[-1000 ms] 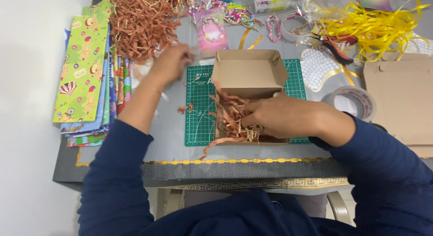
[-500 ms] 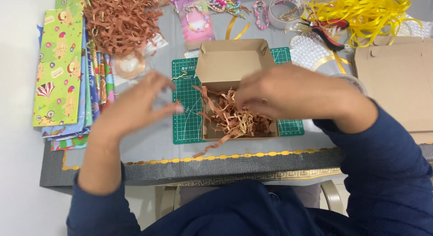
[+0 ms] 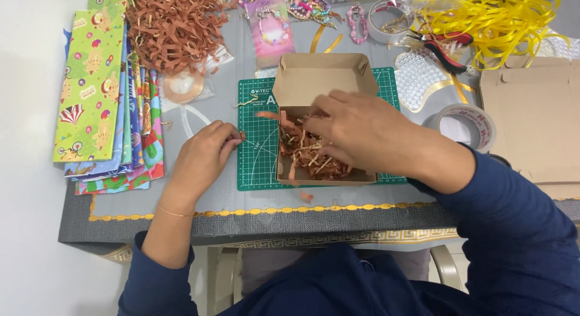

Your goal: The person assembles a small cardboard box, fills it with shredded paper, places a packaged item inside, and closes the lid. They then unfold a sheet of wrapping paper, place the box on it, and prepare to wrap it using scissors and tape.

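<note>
Our right hand (image 3: pixel 362 132) rests fingers spread in the shredded paper (image 3: pixel 308 156) of the open cardboard box (image 3: pixel 323 80), lid pointing away; left hand (image 3: pixel 205 153) pinches a scrap.

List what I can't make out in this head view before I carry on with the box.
- Box floor: hidden by brown paper shreds and the right hand.
- Right hand's fingertips: blurred, grip unreadable.
- Left hand: pinches something too small to identify.
- Flat cardboard: cut off by the right edge.
- Items along the top edge: cropped.
</note>
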